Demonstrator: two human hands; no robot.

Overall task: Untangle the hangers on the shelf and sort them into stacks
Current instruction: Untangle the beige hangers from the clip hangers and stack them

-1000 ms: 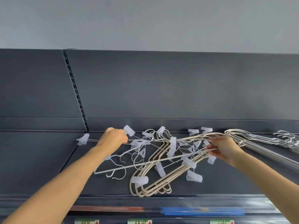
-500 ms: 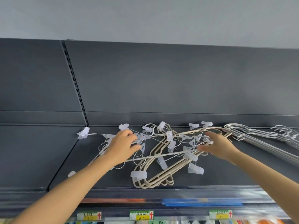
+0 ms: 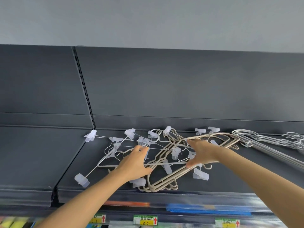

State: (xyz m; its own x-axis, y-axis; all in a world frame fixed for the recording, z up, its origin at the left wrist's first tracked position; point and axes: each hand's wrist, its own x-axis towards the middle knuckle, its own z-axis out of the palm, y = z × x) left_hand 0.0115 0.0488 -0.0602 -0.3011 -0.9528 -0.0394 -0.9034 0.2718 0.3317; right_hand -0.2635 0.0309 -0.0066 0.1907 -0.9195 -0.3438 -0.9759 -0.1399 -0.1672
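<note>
Matt dark metal shelf (image 3: pixel 246 175); beige matt-coated hangers (image 3: pixel 166 181); translucent frosted plastic clips (image 3: pixel 200 176); bare silvery wire hangers (image 3: pixel 263 139).

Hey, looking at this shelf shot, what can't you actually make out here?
Head view, the only one:
- Silver wire hangers: cut off by the right edge, so their number is unknown.
- Price labels: motion-blurred, text unreadable.
- Left hand: its own back hides whether the fingers grip a hanger.
- Beige hangers: overlapping in the tangle and under the right hand, count unclear.
</note>
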